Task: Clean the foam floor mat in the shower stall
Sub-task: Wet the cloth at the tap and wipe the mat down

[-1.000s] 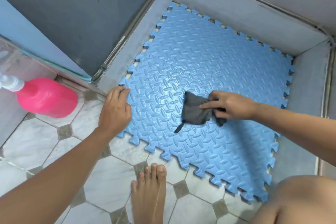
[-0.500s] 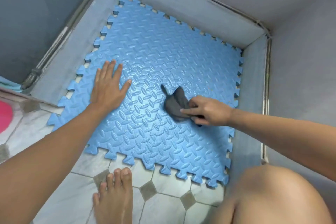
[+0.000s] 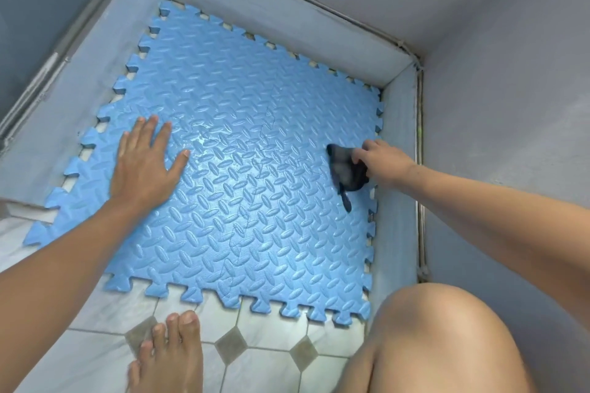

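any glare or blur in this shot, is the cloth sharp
Head view: a pale wet glare sits on the foam mat just past the thumb of the left hand; the dark cloth gripped by the right hand is smeared by motion blur; the wide-angle lens bows the stall walls; light is soft.

Floor point(image 3: 271, 370) here is white marbly tile with little grey diamond insets point(image 3: 230, 345). The blue foam mat point(image 3: 255, 217) lies flat on it and fills the stall pretty much wall to wall, with its jigsaw-toothed near edge sticking out onto the tile. There's a shiny, wet-looking patch left of the mat's middle. One bare foot point(image 3: 169, 357) is planted on the tile, toes just short of that edge.
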